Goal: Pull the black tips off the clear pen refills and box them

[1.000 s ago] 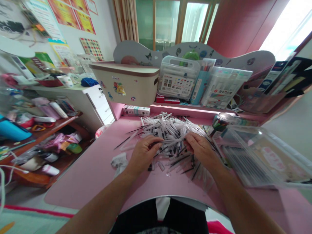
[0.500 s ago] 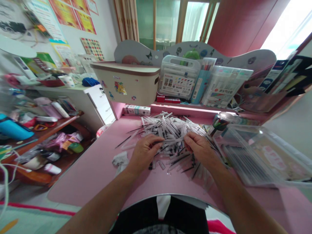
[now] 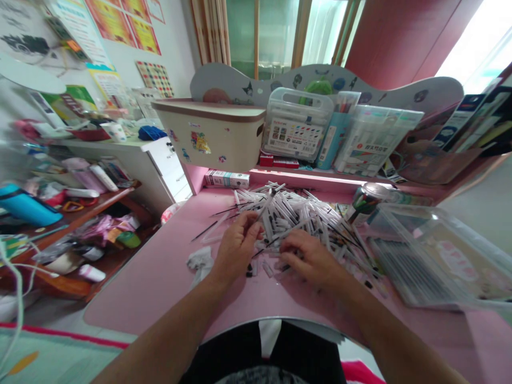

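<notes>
My left hand (image 3: 239, 242) is closed, thumb against fingers, around a slim pen (image 3: 266, 204) with a clear barrel and a darker upper end. The pen tilts up and to the right over a heap of pen parts (image 3: 294, 208): translucent barrels, thin dark refills and small caps. My right hand (image 3: 309, 257) rests low at the near side of the heap, fingers bent and thumb apart from them. Its fingertips are among loose parts, and I see nothing clearly gripped there. A small clear cap (image 3: 267, 268) lies on the pink desk (image 3: 160, 277) between the hands.
At right stands an open clear plastic box (image 3: 452, 256), with a row of grey pens (image 3: 412, 266) beside its wall. Crumpled white tissue (image 3: 200, 261) lies left of the heap. Behind are a can (image 3: 370, 197), a lidded beige bin (image 3: 216, 140) and marker cases (image 3: 298, 125) on a shelf.
My hands have moved apart from the barrels they held together. The left has turned its pen upward; the right has come down and left, nearer the desk.
</notes>
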A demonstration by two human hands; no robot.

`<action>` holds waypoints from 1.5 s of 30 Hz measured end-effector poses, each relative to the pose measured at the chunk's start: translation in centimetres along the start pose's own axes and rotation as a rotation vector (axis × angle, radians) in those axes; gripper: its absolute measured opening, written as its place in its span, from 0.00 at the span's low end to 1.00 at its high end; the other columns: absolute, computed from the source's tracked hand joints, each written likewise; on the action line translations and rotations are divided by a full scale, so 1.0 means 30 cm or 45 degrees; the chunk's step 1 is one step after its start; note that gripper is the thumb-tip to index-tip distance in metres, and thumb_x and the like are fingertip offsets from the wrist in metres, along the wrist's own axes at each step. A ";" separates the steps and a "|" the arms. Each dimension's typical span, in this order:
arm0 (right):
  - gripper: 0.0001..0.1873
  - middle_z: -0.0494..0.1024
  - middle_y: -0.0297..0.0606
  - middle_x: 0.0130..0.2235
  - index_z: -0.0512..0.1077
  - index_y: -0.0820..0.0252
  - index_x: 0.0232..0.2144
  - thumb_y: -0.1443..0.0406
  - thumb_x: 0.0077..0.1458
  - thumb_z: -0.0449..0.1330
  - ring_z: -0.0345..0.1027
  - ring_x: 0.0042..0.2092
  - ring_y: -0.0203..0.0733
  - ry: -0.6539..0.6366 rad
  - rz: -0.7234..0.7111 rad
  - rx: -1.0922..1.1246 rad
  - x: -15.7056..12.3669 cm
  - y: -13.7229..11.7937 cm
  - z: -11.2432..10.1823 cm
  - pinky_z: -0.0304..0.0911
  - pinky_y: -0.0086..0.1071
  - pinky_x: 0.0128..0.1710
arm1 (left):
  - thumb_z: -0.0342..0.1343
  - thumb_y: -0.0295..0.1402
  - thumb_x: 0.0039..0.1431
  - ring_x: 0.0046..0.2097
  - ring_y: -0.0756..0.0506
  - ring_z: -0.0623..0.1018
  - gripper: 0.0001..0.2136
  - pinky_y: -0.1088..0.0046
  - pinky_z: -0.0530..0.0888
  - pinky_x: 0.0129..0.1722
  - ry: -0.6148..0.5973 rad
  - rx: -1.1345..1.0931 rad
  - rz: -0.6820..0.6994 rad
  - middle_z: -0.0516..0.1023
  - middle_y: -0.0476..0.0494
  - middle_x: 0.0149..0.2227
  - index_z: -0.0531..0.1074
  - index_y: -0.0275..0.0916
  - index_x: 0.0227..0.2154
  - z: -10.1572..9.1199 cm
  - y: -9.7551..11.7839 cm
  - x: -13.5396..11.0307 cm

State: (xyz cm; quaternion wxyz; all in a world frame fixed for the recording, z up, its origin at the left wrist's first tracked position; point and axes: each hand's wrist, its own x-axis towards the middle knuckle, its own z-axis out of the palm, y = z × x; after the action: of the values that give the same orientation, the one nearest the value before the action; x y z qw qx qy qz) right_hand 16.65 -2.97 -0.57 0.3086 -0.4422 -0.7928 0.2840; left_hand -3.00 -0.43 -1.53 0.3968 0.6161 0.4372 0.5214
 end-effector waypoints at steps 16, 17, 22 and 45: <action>0.03 0.72 0.41 0.38 0.73 0.61 0.29 0.69 0.53 0.59 0.61 0.43 0.45 0.017 -0.185 -0.566 -0.015 -0.013 0.091 0.57 0.39 0.45 | 0.63 0.31 0.52 0.32 0.49 0.78 0.11 0.73 0.74 0.35 -0.020 -0.763 -0.459 0.77 0.50 0.30 0.69 0.40 0.38 0.016 0.025 0.011; 0.03 0.72 0.40 0.37 0.72 0.61 0.29 0.70 0.53 0.58 0.61 0.42 0.44 0.046 -0.173 -0.468 -0.015 -0.012 0.078 0.57 0.38 0.44 | 0.64 0.30 0.51 0.32 0.50 0.77 0.12 0.74 0.74 0.34 -0.012 -0.866 -0.506 0.78 0.50 0.31 0.69 0.39 0.37 0.015 0.025 0.013; 0.06 0.68 0.29 0.26 0.68 0.59 0.30 0.69 0.58 0.53 0.61 0.28 0.34 0.049 0.097 0.050 -0.017 -0.006 0.036 0.55 0.30 0.31 | 0.67 0.27 0.47 0.26 0.56 0.71 0.13 0.82 0.69 0.26 -0.027 -1.135 -0.633 0.79 0.50 0.33 0.71 0.37 0.36 0.010 0.024 0.017; 0.07 0.70 0.30 0.21 0.69 0.58 0.30 0.60 0.52 0.60 0.63 0.22 0.34 0.257 0.417 0.737 -0.006 -0.002 0.038 0.58 0.27 0.23 | 0.72 0.29 0.39 0.29 0.52 0.79 0.15 0.80 0.74 0.31 -0.006 -0.925 -0.620 0.81 0.48 0.29 0.72 0.36 0.30 0.023 0.035 -0.002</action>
State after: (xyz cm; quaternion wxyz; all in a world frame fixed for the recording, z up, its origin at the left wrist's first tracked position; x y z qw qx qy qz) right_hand 15.85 -3.35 -1.31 0.4484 -0.4836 -0.5635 0.4975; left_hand -2.19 -0.84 -0.65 0.7001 0.3165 0.3572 0.5312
